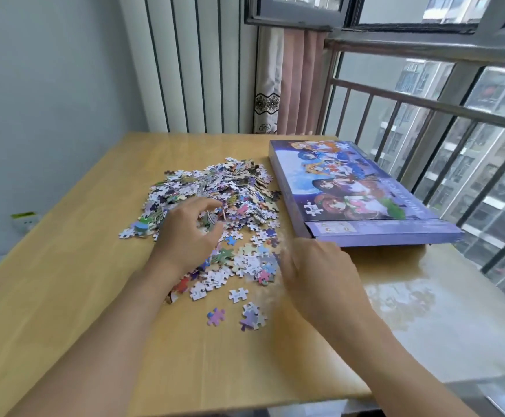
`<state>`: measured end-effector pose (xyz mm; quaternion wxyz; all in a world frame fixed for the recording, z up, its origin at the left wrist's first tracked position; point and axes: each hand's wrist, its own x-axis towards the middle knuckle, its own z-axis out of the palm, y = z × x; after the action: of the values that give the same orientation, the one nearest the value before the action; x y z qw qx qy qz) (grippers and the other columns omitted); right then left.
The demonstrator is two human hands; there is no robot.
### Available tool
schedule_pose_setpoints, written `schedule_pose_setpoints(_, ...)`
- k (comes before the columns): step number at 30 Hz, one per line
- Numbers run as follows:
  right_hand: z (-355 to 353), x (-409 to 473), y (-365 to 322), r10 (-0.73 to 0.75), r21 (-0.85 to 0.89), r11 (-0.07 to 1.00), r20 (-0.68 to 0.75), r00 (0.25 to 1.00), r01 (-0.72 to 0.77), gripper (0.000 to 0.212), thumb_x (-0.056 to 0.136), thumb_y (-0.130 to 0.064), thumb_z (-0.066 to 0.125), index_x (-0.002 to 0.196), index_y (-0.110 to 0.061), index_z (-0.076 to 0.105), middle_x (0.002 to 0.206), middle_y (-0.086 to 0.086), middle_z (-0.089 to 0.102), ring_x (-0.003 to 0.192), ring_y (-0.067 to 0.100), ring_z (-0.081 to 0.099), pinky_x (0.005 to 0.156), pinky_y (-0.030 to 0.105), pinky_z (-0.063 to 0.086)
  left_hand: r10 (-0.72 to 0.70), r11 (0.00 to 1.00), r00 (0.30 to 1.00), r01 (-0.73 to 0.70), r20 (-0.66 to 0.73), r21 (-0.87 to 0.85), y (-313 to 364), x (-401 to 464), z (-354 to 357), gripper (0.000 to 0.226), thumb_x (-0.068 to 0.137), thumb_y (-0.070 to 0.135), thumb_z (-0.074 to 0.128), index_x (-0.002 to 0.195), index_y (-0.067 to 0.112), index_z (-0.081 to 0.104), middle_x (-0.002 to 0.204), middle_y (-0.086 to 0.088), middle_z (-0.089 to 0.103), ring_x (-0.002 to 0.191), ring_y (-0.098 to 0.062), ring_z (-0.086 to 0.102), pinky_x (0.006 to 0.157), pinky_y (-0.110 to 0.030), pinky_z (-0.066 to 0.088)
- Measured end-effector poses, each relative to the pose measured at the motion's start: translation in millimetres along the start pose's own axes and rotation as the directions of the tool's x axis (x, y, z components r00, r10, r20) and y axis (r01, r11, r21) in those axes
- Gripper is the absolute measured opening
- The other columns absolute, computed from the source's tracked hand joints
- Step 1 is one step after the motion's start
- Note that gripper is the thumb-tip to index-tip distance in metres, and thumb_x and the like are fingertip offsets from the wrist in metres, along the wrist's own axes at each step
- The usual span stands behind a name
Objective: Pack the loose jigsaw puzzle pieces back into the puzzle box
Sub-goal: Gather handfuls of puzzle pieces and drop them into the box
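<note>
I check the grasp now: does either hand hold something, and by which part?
The left hand curls over the puzzle pieces; a hold cannot be told. The right hand is blurred and seems empty.

Table: we see a light wooden top (64, 266), glossy and reflecting the window at its right end.
Curtain: a pink curtain (300, 82) hangs beside a white lace-patterned strip (267, 94), behind the table's far edge.
Wall panel: white with dark vertical stripes (191, 64).
Railing: we note metal bars (425, 115) along the window on the right.
Outside: apartment blocks (485, 176).
Wall: a white socket with a green label (25, 219), low left.
</note>
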<state>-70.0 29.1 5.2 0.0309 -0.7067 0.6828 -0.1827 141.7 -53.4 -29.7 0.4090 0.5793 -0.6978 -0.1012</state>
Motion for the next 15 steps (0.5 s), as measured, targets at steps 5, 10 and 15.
schedule_pose_setpoints(5, -4.6, 55.4, -36.3, -0.095, 0.303, 0.949, 0.020, 0.995, 0.085, 0.052, 0.089, -0.049, 0.065, 0.120, -0.009, 0.058, 0.104, 0.003, 0.063, 0.089, 0.023, 0.061, 0.074, 0.036, 0.051, -0.093, 0.984, 0.994, 0.099, -0.050, 0.145, -9.1, 5.5, -1.0, 0.047, 0.086, 0.025, 0.067, 0.132, 0.024, 0.061, 0.139, 0.000, 0.055, 0.129, -0.022, 0.047, 0.109, -0.038, 0.037)
schedule_pose_setpoints(10, 39.0, 134.7, -45.7, 0.205, 0.285, 0.916, 0.271, 0.940, -0.282, 0.112, 0.065, -0.077, 0.070, 0.142, -0.002, 0.036, 0.127, 0.015, 0.058, 0.124, 0.036, 0.050, 0.097, 0.045, 0.048, -0.236, 0.933, 0.972, 0.223, 0.011, 0.283, -24.4, 9.1, 3.6, 0.073, 0.086, 0.049, 0.066, 0.151, 0.030, 0.038, 0.159, 0.000, 0.032, 0.145, -0.026, 0.028, 0.118, -0.043, 0.024)
schedule_pose_setpoints(15, 52.3, 160.9, -59.8, 0.200, 0.356, 0.878, 0.333, 0.921, -0.319, 0.066, 0.064, -0.072, 0.076, 0.081, -0.011, 0.061, 0.080, 0.002, 0.065, 0.081, 0.022, 0.063, 0.079, 0.039, 0.054, -0.214, 0.956, 0.977, 0.207, 0.012, 0.208, -28.3, 12.2, 9.6, 0.070, 0.088, 0.046, 0.066, 0.151, 0.033, 0.037, 0.160, 0.004, 0.031, 0.146, -0.023, 0.026, 0.119, -0.042, 0.023)
